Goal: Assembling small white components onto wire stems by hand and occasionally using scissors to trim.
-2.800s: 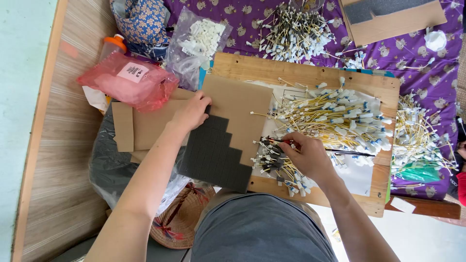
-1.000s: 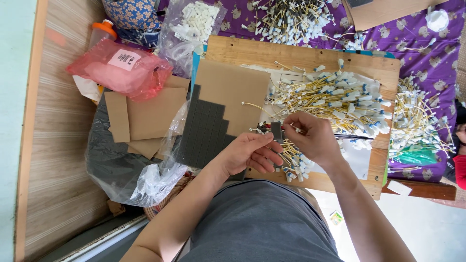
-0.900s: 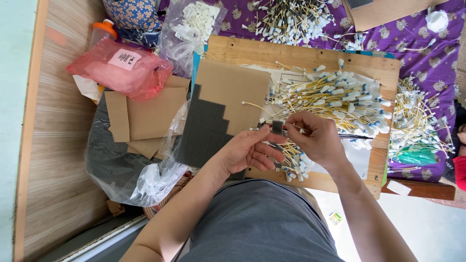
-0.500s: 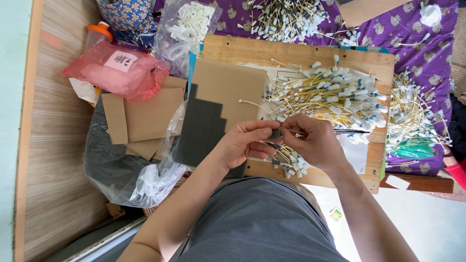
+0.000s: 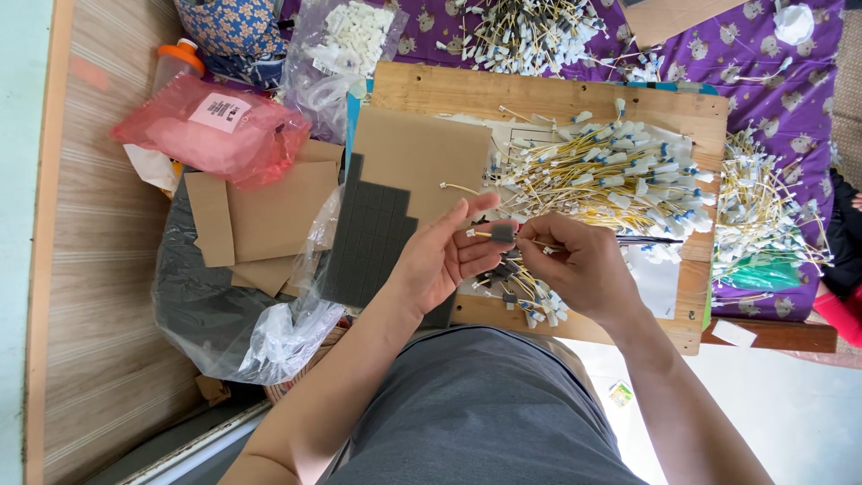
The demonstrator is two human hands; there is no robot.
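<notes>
Both hands meet: left hand and right hand pinch a light, flexible yellow wire lead at its soft grey foam pad, judged best gripped there.

Board: bare wood, matt, visible grain.
Card: brown cardboard, matt, smooth.
Foam sheet: dark grey, matt, scored into squares.
Foam square: same grey matt material, pinched between left hand and right hand.
Wires: yellow plastic insulation, white and blue plastic ends, slight sheen.
Pink bag: translucent plastic, glossy, creased, with a white paper label.
Clear bag: thin plastic film, shiny, crumpled.
Cloth: purple printed fabric, matt.
Floor: wood-look, smooth.
Shorts: grey cloth, matt.
</notes>
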